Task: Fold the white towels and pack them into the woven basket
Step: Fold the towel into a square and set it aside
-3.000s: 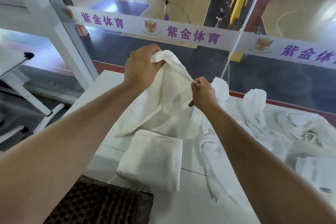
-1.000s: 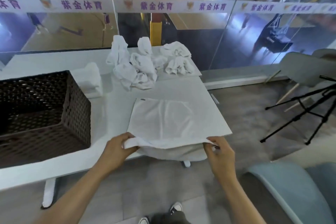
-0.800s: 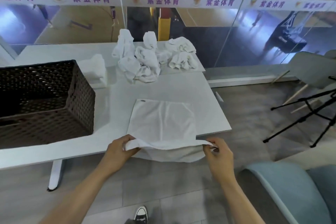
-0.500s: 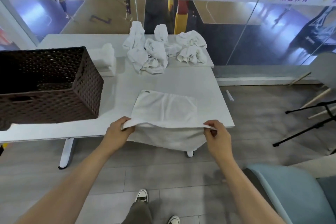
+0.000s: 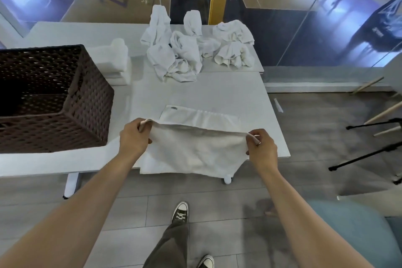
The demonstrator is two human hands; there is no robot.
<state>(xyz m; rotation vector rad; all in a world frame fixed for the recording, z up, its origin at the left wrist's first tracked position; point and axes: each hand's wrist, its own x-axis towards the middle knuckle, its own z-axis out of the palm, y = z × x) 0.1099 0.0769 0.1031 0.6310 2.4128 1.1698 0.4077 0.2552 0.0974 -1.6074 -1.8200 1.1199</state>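
towel (image 5: 195,154): soft matt cloth; basket (image 5: 87,115): dark woven plastic; table (image 5: 228,91): smooth matt

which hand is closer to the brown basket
Left. The left hand pinches the towel corner just right of the basket; the right hand holds the opposite corner, farther right.

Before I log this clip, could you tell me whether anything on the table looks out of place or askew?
Only mildly: the towel, pinched at two corners by the left hand and right hand, droops over the table's near edge. The folded stack sits beside the woven basket, not in it. Nothing looks spilled or damaged.
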